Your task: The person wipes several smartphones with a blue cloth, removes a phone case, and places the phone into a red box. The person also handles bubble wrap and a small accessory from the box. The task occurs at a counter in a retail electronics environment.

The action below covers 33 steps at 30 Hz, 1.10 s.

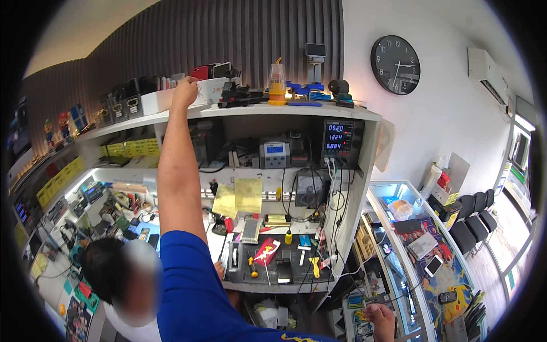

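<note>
My left arm, in a blue sleeve, stretches up to the top shelf. At its end my left hand (pixel 186 91) is closed at the upper edge of a white box (pixel 209 92); what its fingers grip is hidden. Behind the fingers, a red phone-like case (pixel 200 72) and a dark one stand in the box. Low on the right, beside the glass display counter (pixel 419 310), my right hand (pixel 380 320) has its fingers curled together. Something thin and pale shows at its fingertips, too small to name.
Another person (pixel 105 268) sits below my raised arm at the lower left. A workbench mat (pixel 296 267) carries a yellow-handled tool (pixel 253 268) and a red packet (pixel 265 251). Cables (pixel 336 211) hang from a power supply (pixel 342 139). Black chairs (pixel 472 231) stand far right.
</note>
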Motion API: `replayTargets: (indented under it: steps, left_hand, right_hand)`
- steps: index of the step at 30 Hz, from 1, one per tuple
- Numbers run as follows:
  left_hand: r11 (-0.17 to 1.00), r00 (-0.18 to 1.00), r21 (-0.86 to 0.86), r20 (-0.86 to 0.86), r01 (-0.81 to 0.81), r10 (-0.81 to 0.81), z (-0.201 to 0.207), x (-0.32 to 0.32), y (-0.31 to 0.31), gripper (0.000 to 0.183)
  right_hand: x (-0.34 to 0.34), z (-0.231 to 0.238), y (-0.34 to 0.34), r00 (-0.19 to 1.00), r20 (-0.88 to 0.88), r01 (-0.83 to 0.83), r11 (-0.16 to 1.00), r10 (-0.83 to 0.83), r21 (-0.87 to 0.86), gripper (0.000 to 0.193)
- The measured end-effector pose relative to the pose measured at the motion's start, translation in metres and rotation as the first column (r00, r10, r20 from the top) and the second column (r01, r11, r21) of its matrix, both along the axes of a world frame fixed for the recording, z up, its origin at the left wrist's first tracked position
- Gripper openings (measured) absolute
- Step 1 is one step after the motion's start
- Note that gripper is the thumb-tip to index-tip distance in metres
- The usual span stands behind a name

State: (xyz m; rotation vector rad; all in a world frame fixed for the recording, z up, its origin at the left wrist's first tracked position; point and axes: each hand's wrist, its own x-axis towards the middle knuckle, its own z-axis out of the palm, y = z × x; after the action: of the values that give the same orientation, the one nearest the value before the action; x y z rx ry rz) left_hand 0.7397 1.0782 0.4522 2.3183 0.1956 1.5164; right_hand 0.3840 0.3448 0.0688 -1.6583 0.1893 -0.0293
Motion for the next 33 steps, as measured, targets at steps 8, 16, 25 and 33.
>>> replayTargets:
  steps: [8,16,25,33]
  left_hand:
    - [0.931,0.885,0.293,-0.344,-0.216,0.314,0.022,0.069,0.046,0.057]
    - [0.947,0.848,0.239,-0.435,-0.214,0.302,0.028,0.019,0.015,0.072]
    - [0.967,0.955,0.168,-0.198,-0.191,0.223,0.009,-0.025,0.048,0.092]
    - [0.962,0.977,-0.175,-0.073,-0.211,0.201,-0.009,-0.013,0.083,0.157]
  right_hand:
    - [0.034,0.008,0.02,0.998,0.058,0.007,1.0,-0.007,0.009,0.041]
    - [0.053,0.028,0.034,0.998,-0.016,0.053,0.987,-0.056,-0.155,0.04]
    - [0.066,0.011,0.027,0.998,-0.056,0.021,0.997,-0.025,-0.079,0.039]
    - [0.106,-0.085,0.001,0.995,-0.093,-0.009,0.993,0.02,0.118,0.028]
